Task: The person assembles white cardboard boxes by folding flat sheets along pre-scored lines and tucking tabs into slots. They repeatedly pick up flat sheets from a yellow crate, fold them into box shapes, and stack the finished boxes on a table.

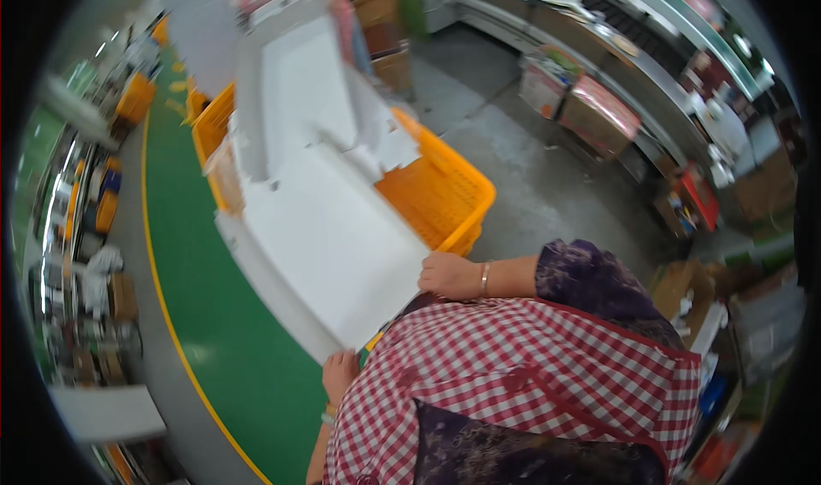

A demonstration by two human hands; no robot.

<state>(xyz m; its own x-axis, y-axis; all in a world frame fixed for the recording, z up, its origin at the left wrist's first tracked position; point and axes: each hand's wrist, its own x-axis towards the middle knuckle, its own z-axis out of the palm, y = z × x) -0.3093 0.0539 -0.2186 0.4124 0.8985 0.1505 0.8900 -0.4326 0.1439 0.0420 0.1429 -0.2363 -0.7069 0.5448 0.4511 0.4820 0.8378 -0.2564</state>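
A large white tray-like panel (pixel 329 237) with a raised rim along its left side stretches forward from my body. My left hand (pixel 340 375) has its fingers closed on the panel's near left corner. At the near right corner, my right hand (pixel 449 275) is closed on the edge, with the fingertips partly hidden. Another white panel (pixel 304 83), with torn-looking edges, lies at the far end. Both extend over a yellow plastic crate (pixel 445 198), whose right part shows beside them.
A green floor lane (pixel 201 331) edged by a yellow line runs along the left. Cardboard boxes (pixel 601 117) stand by a long workbench (pixel 633 66) at the right. More stacked boxes (pixel 376 23) are beyond the crate. Shelving with goods lines the far left.
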